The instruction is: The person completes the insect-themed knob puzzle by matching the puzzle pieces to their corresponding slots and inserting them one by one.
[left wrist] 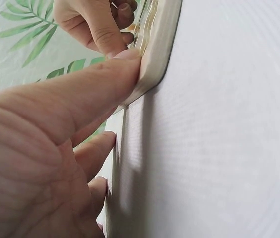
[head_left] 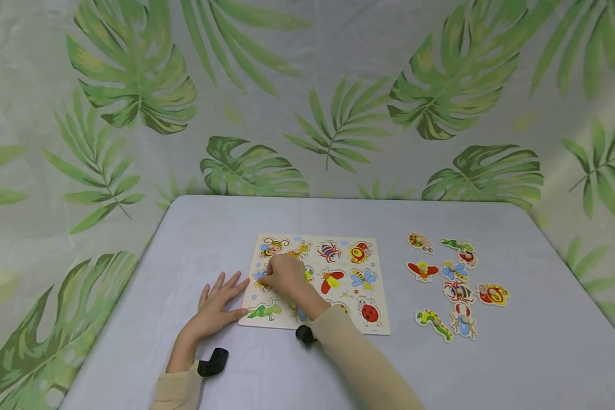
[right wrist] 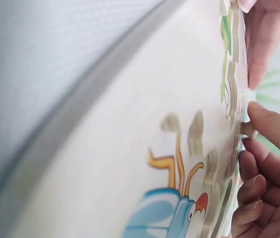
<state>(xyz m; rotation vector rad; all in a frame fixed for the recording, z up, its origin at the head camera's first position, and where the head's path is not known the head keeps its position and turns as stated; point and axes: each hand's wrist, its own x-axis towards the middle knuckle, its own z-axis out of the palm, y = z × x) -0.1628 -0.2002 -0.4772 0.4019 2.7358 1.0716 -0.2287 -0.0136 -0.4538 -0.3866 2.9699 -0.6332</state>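
Observation:
A wooden puzzle board with printed insects lies on the table. Over its left column, my right hand pinches the small wooden knob of a puzzle piece between thumb and forefinger. Blue and yellow show around that piece, but the hand covers much of it; whether it sits fully in its recess I cannot tell. My left hand has its fingers spread beside the board's left edge. Its thumb touches the board's near-left corner by the green grasshopper.
Several loose knobbed insect pieces lie right of the board, among them a red-winged bug, a caterpillar, a spider and a butterfly. A leaf-patterned cloth hangs behind the table.

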